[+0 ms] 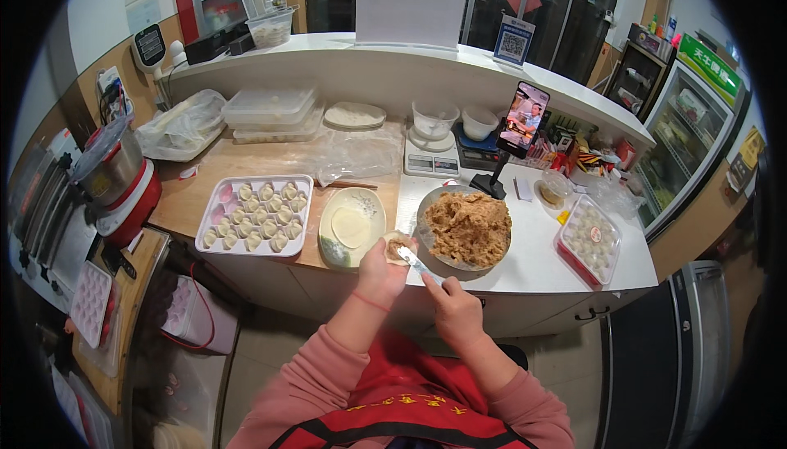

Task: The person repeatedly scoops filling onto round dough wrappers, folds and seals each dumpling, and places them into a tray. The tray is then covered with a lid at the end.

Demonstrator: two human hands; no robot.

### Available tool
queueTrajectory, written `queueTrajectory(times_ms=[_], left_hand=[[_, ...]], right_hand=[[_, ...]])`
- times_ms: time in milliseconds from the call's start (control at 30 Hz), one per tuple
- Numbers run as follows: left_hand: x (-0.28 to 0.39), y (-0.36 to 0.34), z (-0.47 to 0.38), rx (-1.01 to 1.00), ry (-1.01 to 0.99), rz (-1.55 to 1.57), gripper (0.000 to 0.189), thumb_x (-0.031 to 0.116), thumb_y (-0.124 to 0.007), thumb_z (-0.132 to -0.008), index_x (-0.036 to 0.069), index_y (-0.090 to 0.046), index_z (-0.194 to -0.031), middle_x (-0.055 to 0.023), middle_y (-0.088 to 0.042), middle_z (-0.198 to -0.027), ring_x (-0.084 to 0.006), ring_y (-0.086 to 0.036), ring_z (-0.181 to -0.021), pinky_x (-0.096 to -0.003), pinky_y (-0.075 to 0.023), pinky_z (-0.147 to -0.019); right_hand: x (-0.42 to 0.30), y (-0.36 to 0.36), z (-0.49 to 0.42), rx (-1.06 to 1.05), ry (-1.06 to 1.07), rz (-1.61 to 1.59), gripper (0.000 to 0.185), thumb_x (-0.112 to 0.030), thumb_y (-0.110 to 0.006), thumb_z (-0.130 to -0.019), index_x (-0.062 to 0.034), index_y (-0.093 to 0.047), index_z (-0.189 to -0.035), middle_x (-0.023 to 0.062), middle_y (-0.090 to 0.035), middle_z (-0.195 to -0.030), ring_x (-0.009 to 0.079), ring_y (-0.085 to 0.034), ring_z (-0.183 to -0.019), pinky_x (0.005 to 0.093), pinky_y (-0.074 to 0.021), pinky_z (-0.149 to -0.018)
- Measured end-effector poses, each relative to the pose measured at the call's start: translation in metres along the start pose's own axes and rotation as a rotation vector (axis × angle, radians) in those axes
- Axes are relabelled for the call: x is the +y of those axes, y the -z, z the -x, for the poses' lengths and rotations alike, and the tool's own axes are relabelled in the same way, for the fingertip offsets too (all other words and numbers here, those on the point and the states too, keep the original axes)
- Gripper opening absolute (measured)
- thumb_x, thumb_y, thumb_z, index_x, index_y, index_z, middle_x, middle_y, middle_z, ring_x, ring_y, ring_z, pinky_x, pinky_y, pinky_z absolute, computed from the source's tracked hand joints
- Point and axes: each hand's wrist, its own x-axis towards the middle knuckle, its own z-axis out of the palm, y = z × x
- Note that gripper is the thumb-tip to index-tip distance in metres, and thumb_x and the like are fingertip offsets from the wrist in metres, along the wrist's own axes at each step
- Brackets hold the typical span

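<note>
My left hand (382, 272) cradles a round dumpling wrapper (392, 256) with a dab of meat filling (398, 246) on it. In my right hand (456, 309) is a flat filling spatula (418, 264), its tip touching the filling. A metal bowl (424, 237) heaped with minced filling (470, 225) stands just beyond my right hand. Left of it, an oval patterned plate (332, 252) carries flat round wrappers (351, 228). Farther left, a white compartment tray (206, 203) holds folded dumplings (252, 204) in most of its cells; a few cells at its left side hold none.
Behind the bowl, a phone (522, 118) on a stand and a kitchen scale (430, 159) are on the counter. A lidded box of dumplings (589, 240) sits at the right. Stacked plastic containers (270, 108) and a bagged bundle (181, 123) line the back left, near a red-based mixer (126, 203).
</note>
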Motion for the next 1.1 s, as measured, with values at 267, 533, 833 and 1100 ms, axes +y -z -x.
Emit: queueTrajectory(times_ms=[267,533,833,1100], left_hand=[[-0.011,-0.006,0.007,-0.03,0.072,0.003,0.041,0.028,-0.027,-0.107,-0.002,-0.046,-0.127,-0.0216,-0.055,-0.117,-0.0351,-0.056,-0.109,-0.0489,-0.0473,-0.099],[-0.005,-0.007,0.012,0.085,0.022,-0.053,0.043,0.03,-0.027,-0.107,-0.001,-0.045,-0.13,-0.0213,-0.056,-0.117,-0.036,-0.057,-0.109,-0.0483,-0.0474,-0.1],[-0.017,-0.017,0.041,-0.108,0.248,-0.057,0.047,0.033,-0.026,-0.107,-0.003,-0.045,-0.131,-0.0235,-0.056,-0.123,-0.0391,-0.055,-0.116,-0.0508,-0.0467,-0.102],[-0.019,-0.022,0.06,-0.229,0.336,-0.02,0.044,0.03,-0.028,-0.107,-0.003,-0.042,-0.133,-0.0213,-0.055,-0.126,-0.0368,-0.056,-0.117,-0.0454,-0.0464,-0.102]], right_hand=[[0.004,0.005,-0.005,0.09,0.007,-0.054,0.047,0.001,-0.058,-0.079,-0.0184,-0.067,-0.121,0.0074,-0.054,-0.078,0.0251,-0.06,-0.061,0.036,-0.0494,-0.054],[0.008,0.012,0.016,-0.042,0.045,-0.039,0.052,0.005,-0.056,-0.078,-0.0136,-0.064,-0.126,0.0075,-0.054,-0.081,0.0259,-0.06,-0.064,0.0351,-0.0505,-0.056],[0.016,0.021,-0.001,0.152,-0.102,-0.61,0.064,0.015,-0.039,-0.083,-0.0076,-0.049,-0.142,0.0073,-0.061,-0.09,0.0136,-0.052,-0.063,0.0242,-0.0477,-0.06],[0.021,0.026,0.002,0.159,-0.116,-0.639,0.056,0.014,-0.045,-0.083,-0.0109,-0.06,-0.13,0.0056,-0.05,-0.098,0.0111,-0.048,-0.072,0.0218,-0.0438,-0.058]])
